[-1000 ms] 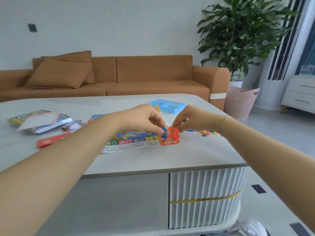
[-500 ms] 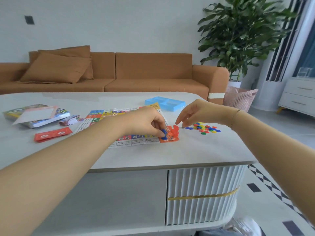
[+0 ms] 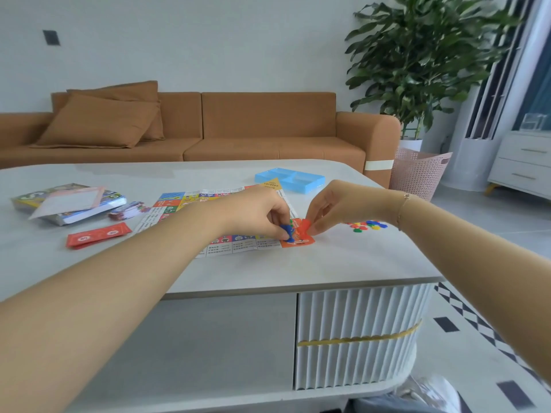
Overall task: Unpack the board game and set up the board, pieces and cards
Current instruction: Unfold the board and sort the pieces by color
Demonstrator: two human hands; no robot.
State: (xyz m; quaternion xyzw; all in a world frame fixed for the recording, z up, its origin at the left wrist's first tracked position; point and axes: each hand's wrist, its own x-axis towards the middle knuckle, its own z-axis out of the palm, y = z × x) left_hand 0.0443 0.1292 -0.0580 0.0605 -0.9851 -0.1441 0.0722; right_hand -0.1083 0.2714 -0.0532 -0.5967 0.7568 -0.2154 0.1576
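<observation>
The left hand (image 3: pixel 262 213) reached over the unfolded, colourful paper game board (image 3: pixel 214 228) on the pale grey counter (image 3: pixel 343 257), its grip pinching a small blue plastic playing piece (image 3: pixel 286 229) between thumb and fingertips just above the board's orange corner square (image 3: pixel 298 241). The right hand (image 3: pixel 337 204) came in from the other side, its grip pinching a small orange-red plastic piece (image 3: pixel 304 227) over the same corner square. The two pieces stood just beside each other, the hands nearly meeting above them; whether either piece touched the board could not be told.

Just to the right of the board, under the right wrist, a loose heap of small coloured plastic tokens (image 3: pixel 366 225) in red, blue, yellow and green lay on the counter. Beyond the hands sat a shallow light-blue plastic tray with compartments (image 3: pixel 293 178); nothing could be made out in the parts of it that showed. To the left lay a red packet of cards (image 3: pixel 98 235), a small wrapped stack of cards (image 3: pixel 126 210), and the flat game box (image 3: pixel 68 204) with a pale pink-edged sheet (image 3: pixel 68 201) resting on top of it.
</observation>
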